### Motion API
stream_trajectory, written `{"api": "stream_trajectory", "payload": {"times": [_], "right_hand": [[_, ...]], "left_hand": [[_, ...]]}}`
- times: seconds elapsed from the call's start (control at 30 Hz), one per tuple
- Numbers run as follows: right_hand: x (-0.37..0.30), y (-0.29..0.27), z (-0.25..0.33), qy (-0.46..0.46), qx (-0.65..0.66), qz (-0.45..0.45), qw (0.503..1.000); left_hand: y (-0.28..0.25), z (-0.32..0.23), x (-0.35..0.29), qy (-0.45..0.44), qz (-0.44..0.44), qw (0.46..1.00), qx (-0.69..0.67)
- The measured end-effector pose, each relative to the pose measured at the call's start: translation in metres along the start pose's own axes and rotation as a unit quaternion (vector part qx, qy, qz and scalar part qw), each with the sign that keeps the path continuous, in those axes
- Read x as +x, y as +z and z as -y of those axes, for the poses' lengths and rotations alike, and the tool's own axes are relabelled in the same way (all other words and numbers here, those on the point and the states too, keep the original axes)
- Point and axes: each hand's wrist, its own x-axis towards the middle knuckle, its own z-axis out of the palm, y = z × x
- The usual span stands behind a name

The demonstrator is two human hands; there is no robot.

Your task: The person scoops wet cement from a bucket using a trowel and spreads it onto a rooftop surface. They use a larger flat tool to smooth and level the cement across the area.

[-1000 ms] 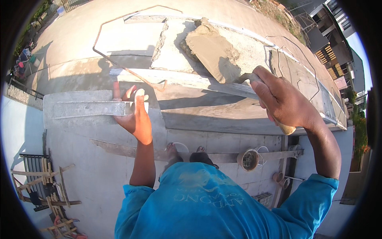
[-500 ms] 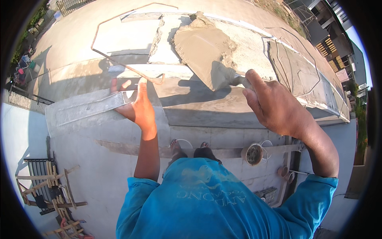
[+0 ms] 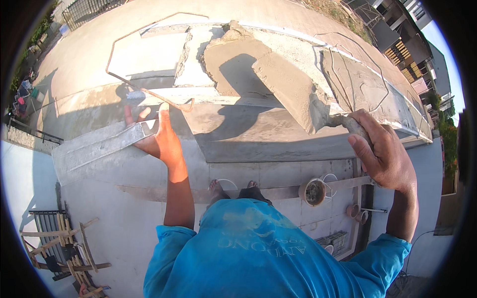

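Note:
My right hand (image 3: 385, 151) is closed round the handle of a pointing-shaped trowel (image 3: 293, 89), whose long blade is coated with grey mortar. The blade is tilted over the ledge, beside a heap of wet mortar (image 3: 216, 62) on its rough top. A dark shadow lies across the heap and down the ledge's smooth front face (image 3: 258, 146). My left hand (image 3: 161, 144) grips one end of a long flat grey plastering float (image 3: 92, 149), with the thumb upward. The float extends to the left, away from the ledge.
A bent rusty rod (image 3: 110, 64) lies across the ledge's left part, and looped wires (image 3: 380, 74) lie on the right. Below stand a mortar bucket (image 3: 314, 192) and smaller pots (image 3: 354, 211), by a plank (image 3: 149, 192) near my feet. Wooden trestles (image 3: 64, 248) are at lower left.
My right hand has moved right with the trowel, drawing its blade off the middle of the heap toward the ledge's right. The left hand with the float stays nearly the same.

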Motion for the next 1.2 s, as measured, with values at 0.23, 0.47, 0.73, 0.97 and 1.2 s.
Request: {"api": "stream_trajectory", "payload": {"times": [0.23, 0.47, 0.73, 0.97, 1.2], "right_hand": [[0.059, 0.044, 0.038, 0.009, -0.144, -0.028, 0.989], [0.053, 0.060, -0.001, 0.024, -0.186, -0.100, 0.977], [0.031, 0.042, -0.002, 0.175, -0.137, 0.020, 0.975], [-0.007, 0.040, -0.011, 0.179, -0.113, 0.005, 0.977], [-0.036, -0.015, 0.000, 0.210, -0.044, 0.018, 0.976]], "left_hand": [[-0.004, 0.013, 0.007, -0.002, 0.025, 0.999, -0.036], [-0.004, 0.019, 0.005, 0.039, 0.041, 0.998, -0.035], [-0.013, 0.041, 0.011, -0.014, 0.026, 1.000, -0.008], [-0.012, 0.040, 0.013, 0.076, 0.053, 0.996, -0.010], [-0.013, 0.041, 0.009, 0.107, 0.054, 0.993, -0.019]]}}
